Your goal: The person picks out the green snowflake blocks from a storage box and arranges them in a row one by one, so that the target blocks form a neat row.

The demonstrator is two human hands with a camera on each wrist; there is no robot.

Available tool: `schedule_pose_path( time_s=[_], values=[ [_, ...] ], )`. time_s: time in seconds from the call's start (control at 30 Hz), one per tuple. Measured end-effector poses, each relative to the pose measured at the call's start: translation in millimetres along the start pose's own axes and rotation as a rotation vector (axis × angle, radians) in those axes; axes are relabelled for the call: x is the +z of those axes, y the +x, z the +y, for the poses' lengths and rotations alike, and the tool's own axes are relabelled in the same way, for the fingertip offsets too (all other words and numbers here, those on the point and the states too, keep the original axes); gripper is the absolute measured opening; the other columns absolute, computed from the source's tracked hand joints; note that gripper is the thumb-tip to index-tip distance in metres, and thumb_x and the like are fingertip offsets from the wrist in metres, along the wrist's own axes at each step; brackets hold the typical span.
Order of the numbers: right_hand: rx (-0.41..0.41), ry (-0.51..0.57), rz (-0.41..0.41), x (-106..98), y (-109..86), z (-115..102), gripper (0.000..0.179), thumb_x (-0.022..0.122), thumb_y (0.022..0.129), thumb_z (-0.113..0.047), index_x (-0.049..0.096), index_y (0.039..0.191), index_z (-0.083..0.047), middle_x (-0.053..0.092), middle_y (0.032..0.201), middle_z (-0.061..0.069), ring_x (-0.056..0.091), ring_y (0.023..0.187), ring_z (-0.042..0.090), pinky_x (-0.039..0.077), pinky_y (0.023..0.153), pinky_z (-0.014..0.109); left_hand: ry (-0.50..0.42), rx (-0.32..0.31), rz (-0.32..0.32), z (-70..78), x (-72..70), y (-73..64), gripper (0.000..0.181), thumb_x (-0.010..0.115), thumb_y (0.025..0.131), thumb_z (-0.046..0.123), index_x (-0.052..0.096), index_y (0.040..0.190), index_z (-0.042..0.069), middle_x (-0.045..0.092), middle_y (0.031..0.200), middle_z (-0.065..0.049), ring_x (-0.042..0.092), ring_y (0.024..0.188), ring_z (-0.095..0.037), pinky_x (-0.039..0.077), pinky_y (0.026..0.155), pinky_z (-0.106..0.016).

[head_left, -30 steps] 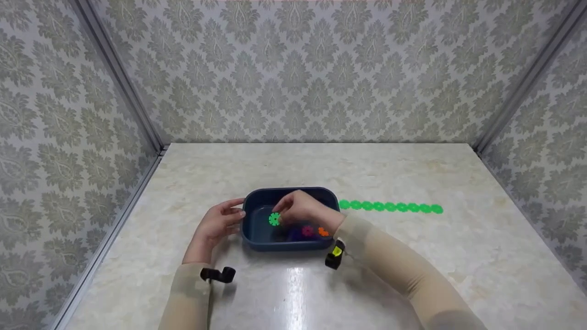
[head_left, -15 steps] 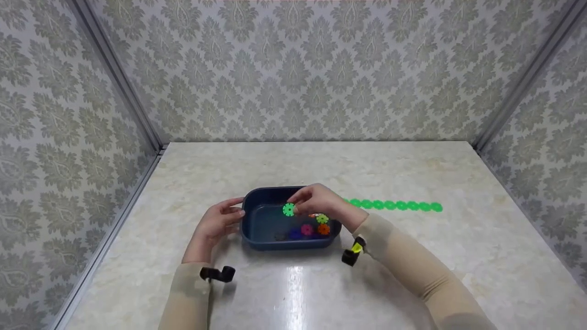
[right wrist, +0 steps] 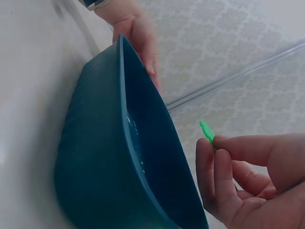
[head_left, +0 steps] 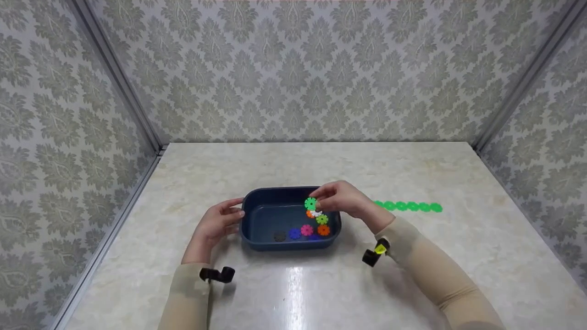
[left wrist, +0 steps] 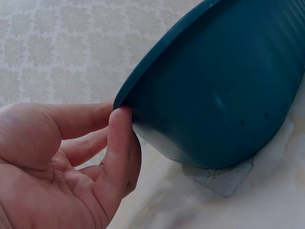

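A green notched snowflake disc (head_left: pixel 310 203) is pinched between thumb and fingers of my right hand (head_left: pixel 345 199), above the right half of a dark blue plastic bin (head_left: pixel 257 245). In the right wrist view the same disc (right wrist: pixel 206 130) shows edge-on at the fingertips. My left hand (head_left: pixel 220 222) touches the bin's left end; in the left wrist view, fingertips of this hand (left wrist: pixel 71 162) meet the outside of the bin just at its rim (left wrist: pixel 157 50). Inside the bin lie a pink disc (head_left: pixel 307 230), an orange disc (head_left: pixel 323 230), a yellow-green disc (head_left: pixel 322 219) and several others.
To the right of the bin, a straight row of green discs (head_left: pixel 412 206) lies on the pale marbled table (head_left: pixel 293 160); the right hand and wrist hide its left end. Patterned walls (head_left: pixel 298 68) enclose the table at the back and sides.
My right hand has risen and moved right across the bin, carrying the green disc. More discs in the bin are uncovered, and more of the green row is hidden. My left hand stays put.
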State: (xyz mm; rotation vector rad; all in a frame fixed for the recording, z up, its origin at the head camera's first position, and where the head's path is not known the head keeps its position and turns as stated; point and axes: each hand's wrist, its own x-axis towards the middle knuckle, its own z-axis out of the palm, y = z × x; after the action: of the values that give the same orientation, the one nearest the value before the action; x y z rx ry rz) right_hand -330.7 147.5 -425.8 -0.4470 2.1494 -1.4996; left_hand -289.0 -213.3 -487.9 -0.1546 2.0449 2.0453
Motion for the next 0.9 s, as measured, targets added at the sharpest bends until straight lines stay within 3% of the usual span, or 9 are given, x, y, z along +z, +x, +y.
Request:
schedule_pose_path(
  time_s=[0.1, 0.27, 0.6, 0.9],
  values=[
    [0.001, 0.003, 0.021, -10.5, -7.6, 4.0, 0.040, 0.070, 0.094, -0.006, 0.065, 0.133, 0.004, 0.073, 0.104, 0.002, 0.073, 0.095, 0.014, 0.055, 0.103, 0.049, -0.004, 0.001, -0.009, 0.2, -0.1, -0.9, 0.057, 0.066, 0.100, 0.007, 0.046, 0.154, 0.006, 0.063, 0.107, 0.001, 0.067, 0.086, -0.007, 0.055, 0.065, -0.024],
    [0.031, -0.001, 0.081, -29.0, -21.1, 11.5, 0.040, 0.072, 0.094, -0.009, 0.065, 0.133, 0.002, 0.071, 0.105, 0.003, 0.073, 0.094, 0.014, 0.059, 0.095, 0.035, -0.005, -0.005, -0.005, 0.9, -0.3, -1.3, 0.058, 0.067, 0.100, 0.007, 0.045, 0.154, 0.005, 0.063, 0.107, 0.000, 0.067, 0.084, -0.007, 0.055, 0.064, -0.024],
    [0.075, 0.037, 0.186, -66.2, -41.4, 37.5, 0.046, 0.071, 0.096, -0.009, 0.060, 0.138, 0.005, 0.072, 0.102, 0.001, 0.072, 0.088, 0.007, 0.058, 0.082, 0.022, -0.030, -0.005, -0.001, 0.6, -0.6, 0.0, 0.057, 0.066, 0.100, 0.006, 0.046, 0.153, 0.005, 0.064, 0.109, -0.003, 0.069, 0.087, -0.009, 0.057, 0.066, -0.025],
    [0.095, 0.083, 0.237, -91.8, -62.1, 57.3, 0.048, 0.067, 0.100, -0.012, 0.055, 0.143, 0.005, 0.068, 0.113, 0.000, 0.072, 0.094, 0.004, 0.057, 0.093, 0.025, -0.024, -0.010, 0.001, 1.7, -0.3, -0.6, 0.057, 0.067, 0.100, 0.006, 0.046, 0.153, 0.005, 0.064, 0.110, -0.003, 0.068, 0.084, -0.008, 0.056, 0.065, -0.025]
  ],
)
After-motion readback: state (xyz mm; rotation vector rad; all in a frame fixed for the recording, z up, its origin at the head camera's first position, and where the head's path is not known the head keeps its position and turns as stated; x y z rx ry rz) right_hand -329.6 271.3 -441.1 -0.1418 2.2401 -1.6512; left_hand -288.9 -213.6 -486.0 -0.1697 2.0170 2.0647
